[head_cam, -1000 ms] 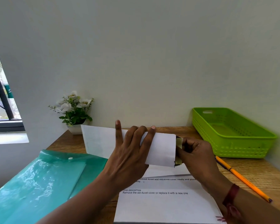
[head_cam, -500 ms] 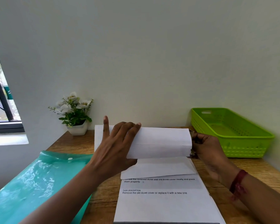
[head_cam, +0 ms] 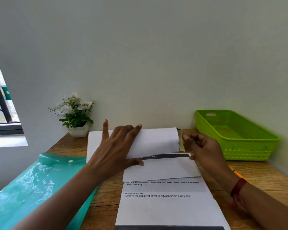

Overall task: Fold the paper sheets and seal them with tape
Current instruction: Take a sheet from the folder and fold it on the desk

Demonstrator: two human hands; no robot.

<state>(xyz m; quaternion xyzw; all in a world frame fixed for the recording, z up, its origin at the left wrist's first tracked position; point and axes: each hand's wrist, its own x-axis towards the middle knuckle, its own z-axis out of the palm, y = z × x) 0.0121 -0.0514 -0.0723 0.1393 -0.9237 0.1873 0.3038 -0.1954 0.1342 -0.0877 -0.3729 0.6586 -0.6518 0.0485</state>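
At the far left a window [head_cam: 2, 103] meets the wall. A teal plastic folder [head_cam: 32, 188] with a snap button lies on the left part of the wooden table [head_cam: 264, 180] and runs off the lower edge of view. Behind it, against the wall, stands a small white pot of white flowers [head_cam: 76, 113].

The left hand [head_cam: 116, 146] lies flat on the folded paper [head_cam: 158, 140]. Its fingers are straight and spread, pressing the top flap down, and the thumb rests at the flap's lower edge. The folded paper sits near the wall, between the flower pot and the basket. A dark printed band shows where the flap meets the lower flap [head_cam: 161, 170]. That lower flap overlaps the top of a printed sheet [head_cam: 165, 209], which lies flat toward the viewer.

A yellowish strip of tape [head_cam: 181, 140] runs along the folded paper's right edge. The right hand [head_cam: 204, 150] is just beside it, fingers curled, with one fingertip at the strip. I cannot tell whether it grips the tape or only touches it. A red thread [head_cam: 238, 188] circles that wrist, and an orange pencil [head_cam: 234, 171] shows behind it. At the right, a bright green basket [head_cam: 236, 135] stands against the wall.
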